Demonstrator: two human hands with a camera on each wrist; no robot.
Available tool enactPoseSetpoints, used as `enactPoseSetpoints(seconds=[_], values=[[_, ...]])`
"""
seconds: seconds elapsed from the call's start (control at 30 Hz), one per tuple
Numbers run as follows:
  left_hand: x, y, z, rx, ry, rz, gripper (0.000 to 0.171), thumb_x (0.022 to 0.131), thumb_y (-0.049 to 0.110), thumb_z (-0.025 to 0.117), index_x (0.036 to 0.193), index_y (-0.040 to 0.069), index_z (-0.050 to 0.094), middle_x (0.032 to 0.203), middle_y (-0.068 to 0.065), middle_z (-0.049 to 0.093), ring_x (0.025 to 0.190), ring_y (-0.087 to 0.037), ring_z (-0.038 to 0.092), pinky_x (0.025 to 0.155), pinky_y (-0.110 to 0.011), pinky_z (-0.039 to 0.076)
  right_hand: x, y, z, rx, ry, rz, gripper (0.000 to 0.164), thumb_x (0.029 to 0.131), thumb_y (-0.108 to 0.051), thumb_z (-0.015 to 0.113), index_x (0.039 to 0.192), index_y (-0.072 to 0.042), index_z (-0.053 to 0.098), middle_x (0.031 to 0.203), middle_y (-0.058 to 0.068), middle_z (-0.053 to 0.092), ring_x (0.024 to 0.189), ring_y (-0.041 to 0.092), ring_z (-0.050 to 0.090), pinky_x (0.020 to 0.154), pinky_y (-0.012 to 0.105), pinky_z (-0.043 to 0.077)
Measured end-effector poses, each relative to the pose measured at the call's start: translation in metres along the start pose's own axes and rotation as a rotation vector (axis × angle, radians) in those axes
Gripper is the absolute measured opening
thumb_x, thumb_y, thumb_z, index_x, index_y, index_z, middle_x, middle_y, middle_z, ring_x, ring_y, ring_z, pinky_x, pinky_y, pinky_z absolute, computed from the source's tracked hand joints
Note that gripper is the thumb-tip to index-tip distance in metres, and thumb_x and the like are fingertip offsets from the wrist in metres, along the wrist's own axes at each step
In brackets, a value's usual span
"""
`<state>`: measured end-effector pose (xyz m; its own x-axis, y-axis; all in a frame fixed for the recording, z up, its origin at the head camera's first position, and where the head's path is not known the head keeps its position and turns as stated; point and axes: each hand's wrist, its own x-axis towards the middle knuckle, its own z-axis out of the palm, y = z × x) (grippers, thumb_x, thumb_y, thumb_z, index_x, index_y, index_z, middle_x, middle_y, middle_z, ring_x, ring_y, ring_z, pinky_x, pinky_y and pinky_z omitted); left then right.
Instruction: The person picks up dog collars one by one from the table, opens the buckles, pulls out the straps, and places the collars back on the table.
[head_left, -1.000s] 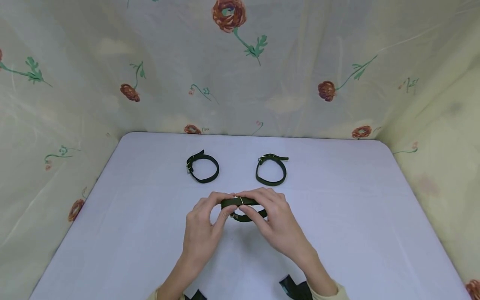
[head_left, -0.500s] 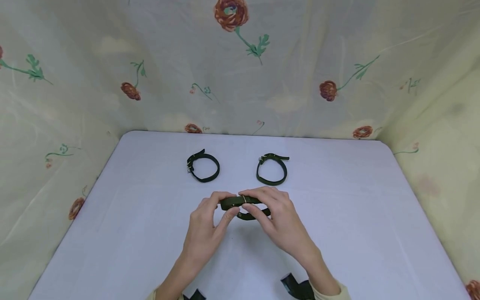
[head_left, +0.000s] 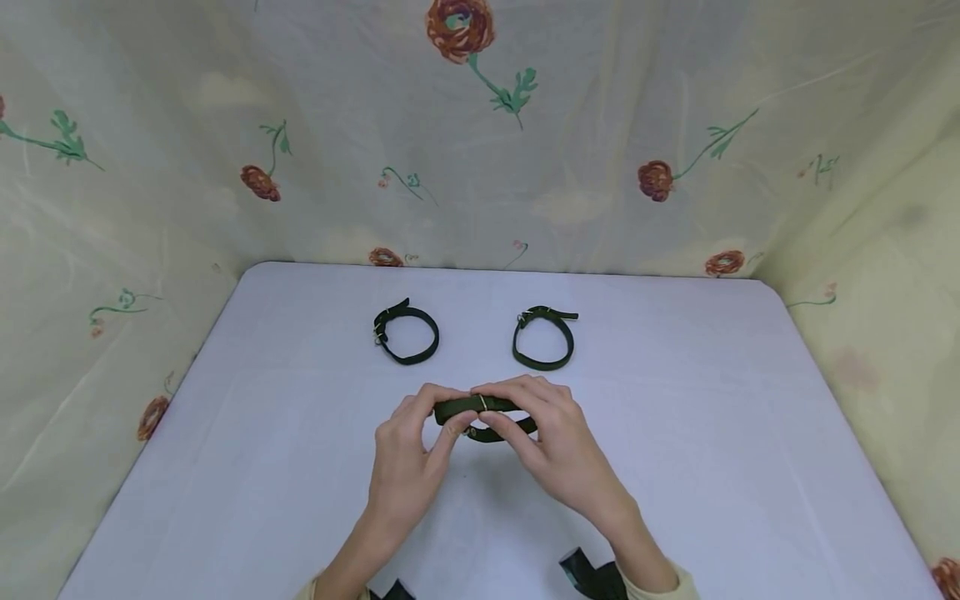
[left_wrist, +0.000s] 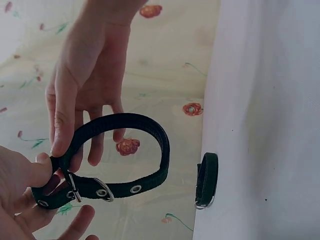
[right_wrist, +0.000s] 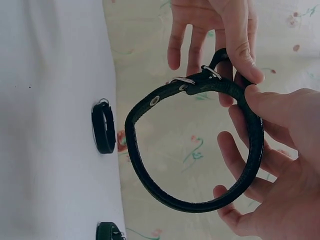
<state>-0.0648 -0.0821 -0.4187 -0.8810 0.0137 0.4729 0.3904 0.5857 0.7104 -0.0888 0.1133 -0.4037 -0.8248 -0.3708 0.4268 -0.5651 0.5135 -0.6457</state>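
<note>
A dark green dog collar (head_left: 454, 408), fastened into a loop, is held up above the table between both hands. The left hand (head_left: 405, 454) pinches the strap between thumb and index finger on its left side. Close beside it, the right hand (head_left: 558, 442) pinches the strap with thumb against fingers. The two thumb tips nearly meet. In the left wrist view the collar's metal buckle (left_wrist: 75, 189), a D-ring (left_wrist: 112, 191) and an eyelet (left_wrist: 135, 189) show. From the right wrist, most of the round loop (right_wrist: 195, 206) is visible, with its free end bent near the left hand's fingers.
Two similar buckled collars lie farther back on the white table (head_left: 712, 417), one at left (head_left: 429, 346) and one at right (head_left: 542, 365). Flower-printed curtain (head_left: 570, 125) encloses the back and sides. Black straps (head_left: 596, 577) show near the wrists.
Both hands shift slightly right with the collar, then back left. The strap's left bend now sticks out a little farther left past the left fingers. The two collars behind stay put.
</note>
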Motion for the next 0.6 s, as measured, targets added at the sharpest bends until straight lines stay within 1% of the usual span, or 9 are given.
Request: enactPoseSetpoints(seconds=[0.1, 0.17, 0.23, 0.3, 0.37, 0.47, 0.53, 0.6], values=[[0.0000, -0.0011, -0.0002, -0.014, 0.012, -0.008, 0.019, 0.098, 0.026, 0.079, 0.112, 0.016, 0.072, 0.105, 0.002, 0.082, 0.099, -0.013, 0.076, 0.088, -0.040, 0.064, 0.0000, 0.0024, -0.0020, 0.006, 0.006, 0.002, 0.027, 0.102, -0.023, 0.076, 0.129, -0.023, 0.076, 0.122, -0.010, 0.079, 0.119, 0.013, 0.072, 0.104, 0.054, 0.051], [0.0000, -0.0026, -0.0007, -0.037, 0.031, -0.012, 0.016, 0.100, 0.024, 0.078, 0.111, 0.015, 0.071, 0.107, 0.003, 0.083, 0.097, -0.012, 0.078, 0.087, -0.040, 0.064, -0.0004, 0.0042, -0.0040, 0.002, 0.020, 0.007, 0.028, 0.101, -0.022, 0.076, 0.130, -0.022, 0.076, 0.122, -0.008, 0.079, 0.119, 0.014, 0.073, 0.104, 0.053, 0.054], [0.0002, -0.0040, -0.0018, -0.068, 0.051, -0.019, 0.013, 0.101, 0.022, 0.076, 0.110, 0.015, 0.070, 0.110, 0.004, 0.084, 0.096, -0.012, 0.079, 0.086, -0.038, 0.064, -0.0010, 0.0060, -0.0063, -0.004, 0.037, 0.021, 0.029, 0.101, -0.022, 0.077, 0.130, -0.021, 0.076, 0.123, -0.007, 0.079, 0.119, 0.014, 0.074, 0.102, 0.050, 0.057], [0.0006, -0.0051, -0.0029, -0.104, 0.056, -0.024, 0.010, 0.103, 0.020, 0.074, 0.111, 0.015, 0.070, 0.114, 0.006, 0.084, 0.098, -0.012, 0.080, 0.085, -0.036, 0.064, -0.0015, 0.0072, -0.0083, -0.006, 0.049, 0.033, 0.030, 0.102, -0.021, 0.077, 0.132, -0.021, 0.075, 0.124, -0.006, 0.078, 0.120, 0.014, 0.073, 0.102, 0.047, 0.059], [0.0009, -0.0055, -0.0038, -0.132, 0.042, -0.029, 0.013, 0.103, 0.021, 0.074, 0.113, 0.015, 0.069, 0.117, 0.007, 0.083, 0.101, -0.012, 0.079, 0.087, -0.036, 0.064, -0.0018, 0.0079, -0.0091, 0.007, 0.049, 0.045, 0.031, 0.103, -0.021, 0.075, 0.134, -0.022, 0.073, 0.127, -0.006, 0.077, 0.123, 0.014, 0.072, 0.104, 0.043, 0.059], [0.0012, -0.0056, -0.0036, -0.140, -0.006, -0.024, 0.019, 0.104, 0.024, 0.073, 0.122, 0.016, 0.069, 0.120, 0.007, 0.081, 0.105, -0.012, 0.078, 0.090, -0.037, 0.064, -0.0017, 0.0078, -0.0089, 0.036, 0.039, 0.056, 0.029, 0.106, -0.022, 0.071, 0.134, -0.022, 0.072, 0.129, -0.006, 0.076, 0.125, 0.013, 0.071, 0.105, 0.038, 0.059], [0.0012, -0.0053, -0.0033, -0.135, -0.027, -0.026, 0.024, 0.104, 0.025, 0.073, 0.126, 0.017, 0.068, 0.122, 0.007, 0.081, 0.108, -0.012, 0.078, 0.091, -0.039, 0.063, -0.0014, 0.0073, -0.0083, 0.072, 0.039, 0.071, 0.025, 0.106, -0.022, 0.071, 0.131, -0.022, 0.073, 0.126, -0.007, 0.076, 0.119, 0.011, 0.073, 0.096, 0.034, 0.062], [0.0009, -0.0052, -0.0030, -0.127, -0.040, -0.028, 0.027, 0.104, 0.026, 0.073, 0.129, 0.018, 0.069, 0.123, 0.006, 0.080, 0.109, -0.012, 0.078, 0.091, -0.040, 0.063, -0.0013, 0.0072, -0.0082, 0.100, 0.060, 0.080, 0.020, 0.104, -0.022, 0.075, 0.123, -0.022, 0.074, 0.118, -0.007, 0.078, 0.108, 0.009, 0.074, 0.088, 0.030, 0.062]])
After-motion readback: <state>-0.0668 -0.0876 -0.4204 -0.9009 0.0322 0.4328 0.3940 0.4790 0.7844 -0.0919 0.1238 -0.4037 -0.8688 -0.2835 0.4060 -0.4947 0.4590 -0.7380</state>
